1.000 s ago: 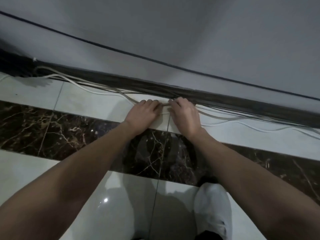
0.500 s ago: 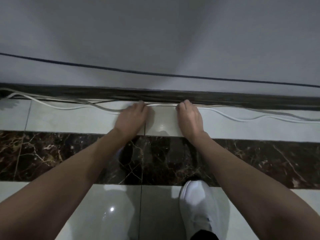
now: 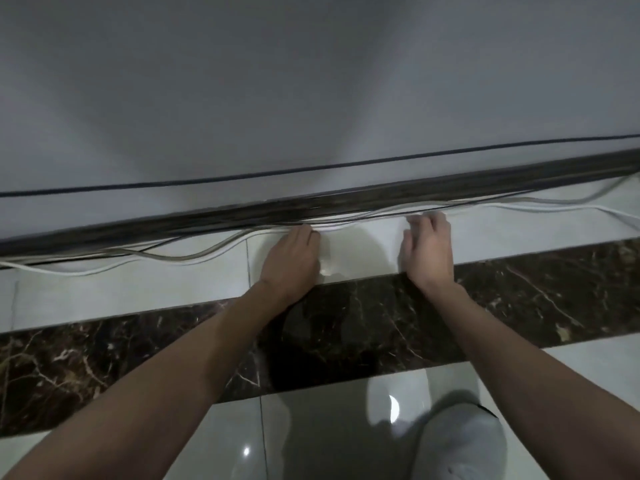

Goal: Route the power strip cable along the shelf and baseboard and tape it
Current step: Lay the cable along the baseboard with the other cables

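The dark baseboard (image 3: 173,224) runs across the view, rising toward the right, with grey wall above it and a thin dark wire (image 3: 346,165) strung along that wall. The white cable (image 3: 214,252) lies at the baseboard's foot among one or two others. It sags out onto the pale tile (image 3: 138,292) on the left, is pulled in tight against the baseboard between the hands, and drifts out again at the far right. The left hand (image 3: 291,258) lies flat on the tile, fingers straight, their tips on the cable where it meets the baseboard. The right hand (image 3: 429,247) does the same further right, fingers extended and thumb apart; whether any fingertip hooks under the cable I cannot tell. Between the hands is bare tile, and behind the wrists a dark marble band (image 3: 536,299) crosses the floor, with more pale tile and a white shoe (image 3: 460,445) nearer the person — room to slide either way along the wall. Compared with half a second ago the hands have spread apart, the right one having moved further along the cable, and the view has tilted.
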The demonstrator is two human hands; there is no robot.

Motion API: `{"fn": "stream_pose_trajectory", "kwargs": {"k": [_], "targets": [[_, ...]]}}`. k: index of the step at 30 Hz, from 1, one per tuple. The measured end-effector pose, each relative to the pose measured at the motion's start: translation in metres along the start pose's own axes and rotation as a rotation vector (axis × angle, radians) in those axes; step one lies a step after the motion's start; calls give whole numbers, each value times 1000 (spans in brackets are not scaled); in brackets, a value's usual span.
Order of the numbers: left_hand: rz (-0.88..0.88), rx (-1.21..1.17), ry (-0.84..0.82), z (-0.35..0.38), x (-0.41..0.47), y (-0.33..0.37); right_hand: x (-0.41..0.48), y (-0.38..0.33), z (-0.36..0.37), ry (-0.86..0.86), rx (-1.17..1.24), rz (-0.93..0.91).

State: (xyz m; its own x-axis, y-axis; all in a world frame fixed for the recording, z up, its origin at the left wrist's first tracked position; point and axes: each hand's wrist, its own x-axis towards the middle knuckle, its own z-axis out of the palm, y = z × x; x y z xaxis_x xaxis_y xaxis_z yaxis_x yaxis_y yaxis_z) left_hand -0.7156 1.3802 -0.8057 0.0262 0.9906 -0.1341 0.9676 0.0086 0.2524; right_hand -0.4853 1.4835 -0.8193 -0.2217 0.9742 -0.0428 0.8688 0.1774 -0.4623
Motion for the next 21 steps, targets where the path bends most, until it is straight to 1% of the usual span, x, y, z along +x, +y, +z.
{"fn": "stream_pose_trajectory", "kwargs": {"k": [2, 4, 6, 7, 9, 11, 13, 14, 15, 16, 17, 19, 20, 21], "targets": [[66, -121, -9, 3, 16, 17, 15, 1, -10, -92, 7, -16], [104, -228, -64, 1, 33, 37, 17, 9, -25, -192, -30, -67], [88, -237, -144, 0, 46, 48, 7, 23, -40, -266, -61, -135], [62, -219, -181, -2, 50, 52, 1, 34, -49, -266, -64, -120], [53, -124, -230, -9, 59, 55, -5, 61, -68, -190, -51, 18], [123, 23, -175, -14, 65, 65, 3, 91, -84, -138, -65, 133], [180, 273, -160, -23, 70, 82, 24, 112, -94, -157, -52, 141], [156, 339, -180, -25, 75, 90, 37, 117, -96, -170, -24, 132], [141, 311, -206, -26, 79, 103, 50, 120, -97, -177, 14, 129], [164, 255, -245, -26, 84, 116, 61, 122, -97, -175, 46, 129], [213, 152, -202, -21, 90, 129, 70, 124, -95, -164, 60, 119], [291, -27, -168, -6, 110, 164, 76, 131, -96, -185, 73, 89], [306, -117, -174, 5, 123, 179, 72, 137, -99, -214, 87, 53], [284, -210, -202, 15, 135, 194, 65, 145, -103, -225, 100, 9]]}}
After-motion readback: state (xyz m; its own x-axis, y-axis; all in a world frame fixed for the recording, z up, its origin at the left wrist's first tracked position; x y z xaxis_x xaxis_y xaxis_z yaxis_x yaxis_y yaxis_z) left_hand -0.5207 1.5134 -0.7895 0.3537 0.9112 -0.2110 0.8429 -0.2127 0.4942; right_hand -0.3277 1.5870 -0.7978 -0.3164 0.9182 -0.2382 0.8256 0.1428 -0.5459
